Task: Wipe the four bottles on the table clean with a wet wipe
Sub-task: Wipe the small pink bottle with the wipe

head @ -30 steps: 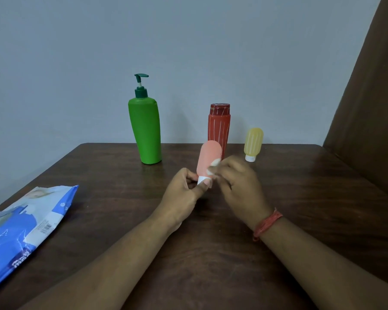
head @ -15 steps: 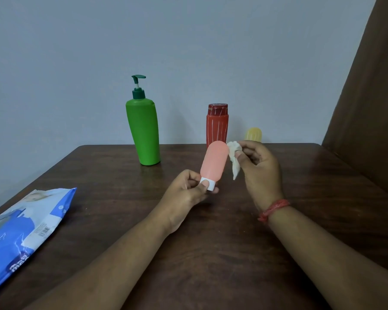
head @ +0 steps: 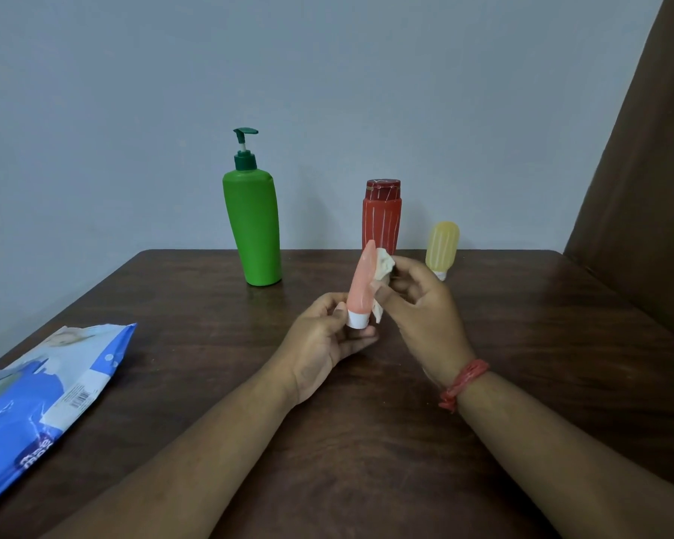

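My left hand [head: 323, 336] pinches the white cap of a small pink tube bottle [head: 362, 282], holding it cap-down above the table. My right hand [head: 421, 305] holds a crumpled white wet wipe [head: 382, 268] against the tube's right side. At the back of the table stand a tall green pump bottle [head: 254, 231], a red ribbed bottle [head: 382, 215] and a small yellow tube bottle [head: 441, 247] on its white cap.
A blue and white pack of wet wipes [head: 36, 398] lies at the table's left edge. The dark wooden table [head: 366, 441] meets a grey wall behind. A brown panel [head: 646, 188] rises at the right.
The pink tube has turned edge-on in my left hand. My right hand lifted the wipe away from the cap end, then brought it against the tube's upper right side.
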A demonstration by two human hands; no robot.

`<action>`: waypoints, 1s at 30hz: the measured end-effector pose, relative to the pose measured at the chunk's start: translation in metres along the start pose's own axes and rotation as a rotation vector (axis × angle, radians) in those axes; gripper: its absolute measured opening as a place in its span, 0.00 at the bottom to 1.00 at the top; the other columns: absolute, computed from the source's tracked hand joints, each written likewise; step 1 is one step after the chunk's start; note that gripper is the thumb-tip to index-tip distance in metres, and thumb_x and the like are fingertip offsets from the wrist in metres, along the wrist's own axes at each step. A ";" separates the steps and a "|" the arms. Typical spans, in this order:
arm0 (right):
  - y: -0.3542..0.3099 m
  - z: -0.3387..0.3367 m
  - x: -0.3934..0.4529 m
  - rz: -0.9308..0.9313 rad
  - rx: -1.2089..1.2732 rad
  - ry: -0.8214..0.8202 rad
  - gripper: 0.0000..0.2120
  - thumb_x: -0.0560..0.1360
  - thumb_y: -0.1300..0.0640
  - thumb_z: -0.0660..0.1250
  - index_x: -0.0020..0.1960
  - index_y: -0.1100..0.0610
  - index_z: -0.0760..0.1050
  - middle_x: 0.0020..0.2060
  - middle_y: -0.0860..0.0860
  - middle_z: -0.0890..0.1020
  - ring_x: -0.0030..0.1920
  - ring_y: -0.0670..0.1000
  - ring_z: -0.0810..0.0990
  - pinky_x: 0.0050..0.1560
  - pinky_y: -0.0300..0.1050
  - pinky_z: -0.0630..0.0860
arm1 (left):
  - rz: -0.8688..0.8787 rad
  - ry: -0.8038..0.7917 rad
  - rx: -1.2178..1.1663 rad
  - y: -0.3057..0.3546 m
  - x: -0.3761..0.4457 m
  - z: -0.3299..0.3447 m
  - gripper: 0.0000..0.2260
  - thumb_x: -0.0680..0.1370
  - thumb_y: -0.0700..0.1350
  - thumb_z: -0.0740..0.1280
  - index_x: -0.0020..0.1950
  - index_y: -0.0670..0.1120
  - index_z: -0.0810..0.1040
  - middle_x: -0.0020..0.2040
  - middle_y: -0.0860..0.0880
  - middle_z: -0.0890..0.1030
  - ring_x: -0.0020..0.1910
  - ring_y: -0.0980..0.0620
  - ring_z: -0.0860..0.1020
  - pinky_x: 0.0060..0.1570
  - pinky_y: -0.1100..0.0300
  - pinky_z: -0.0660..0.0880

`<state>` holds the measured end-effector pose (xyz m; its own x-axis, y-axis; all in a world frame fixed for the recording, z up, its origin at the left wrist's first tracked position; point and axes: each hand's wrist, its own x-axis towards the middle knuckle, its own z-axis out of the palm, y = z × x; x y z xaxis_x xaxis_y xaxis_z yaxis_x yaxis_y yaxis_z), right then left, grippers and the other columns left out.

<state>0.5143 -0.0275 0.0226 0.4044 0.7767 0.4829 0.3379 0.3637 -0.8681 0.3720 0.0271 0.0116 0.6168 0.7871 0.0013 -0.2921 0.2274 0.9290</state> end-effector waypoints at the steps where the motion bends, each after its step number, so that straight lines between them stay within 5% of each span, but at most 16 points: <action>1: -0.001 0.001 0.000 0.003 0.003 0.017 0.14 0.77 0.60 0.71 0.63 0.52 0.78 0.56 0.51 0.82 0.55 0.45 0.82 0.56 0.45 0.80 | 0.007 0.003 0.008 0.000 0.000 0.001 0.11 0.86 0.39 0.54 0.63 0.37 0.73 0.51 0.40 0.81 0.44 0.48 0.81 0.54 0.50 0.82; 9: 0.000 0.001 0.000 0.042 -0.050 0.113 0.15 0.78 0.64 0.68 0.62 0.51 0.77 0.50 0.46 0.84 0.51 0.44 0.83 0.50 0.44 0.82 | 0.108 -0.062 0.386 -0.005 -0.005 0.001 0.22 0.75 0.58 0.67 0.62 0.44 0.71 0.43 0.53 0.82 0.46 0.50 0.83 0.62 0.44 0.78; 14: -0.004 0.001 0.000 0.068 0.092 0.183 0.14 0.80 0.65 0.65 0.56 0.46 0.72 0.49 0.45 0.84 0.47 0.46 0.85 0.41 0.38 0.82 | 0.095 0.026 0.278 -0.009 0.002 -0.001 0.14 0.82 0.49 0.65 0.61 0.41 0.72 0.44 0.49 0.82 0.38 0.54 0.81 0.61 0.39 0.78; 20: -0.002 -0.003 0.003 0.075 0.090 0.176 0.05 0.80 0.59 0.68 0.54 0.50 0.77 0.49 0.47 0.84 0.47 0.47 0.85 0.44 0.38 0.80 | 0.049 -0.036 0.329 -0.008 0.001 0.001 0.18 0.83 0.53 0.62 0.64 0.41 0.72 0.43 0.47 0.82 0.36 0.53 0.79 0.56 0.44 0.81; 30: 0.006 -0.011 0.008 0.055 -0.094 0.240 0.12 0.79 0.62 0.67 0.51 0.43 0.75 0.45 0.45 0.84 0.45 0.44 0.82 0.42 0.40 0.78 | 0.054 -0.059 0.358 -0.008 -0.001 0.002 0.16 0.84 0.52 0.61 0.63 0.41 0.72 0.44 0.47 0.81 0.36 0.53 0.78 0.55 0.44 0.81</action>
<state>0.5290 -0.0253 0.0229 0.6106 0.6456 0.4586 0.3829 0.2662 -0.8846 0.3756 0.0234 0.0051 0.6518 0.7556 0.0654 -0.0575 -0.0367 0.9977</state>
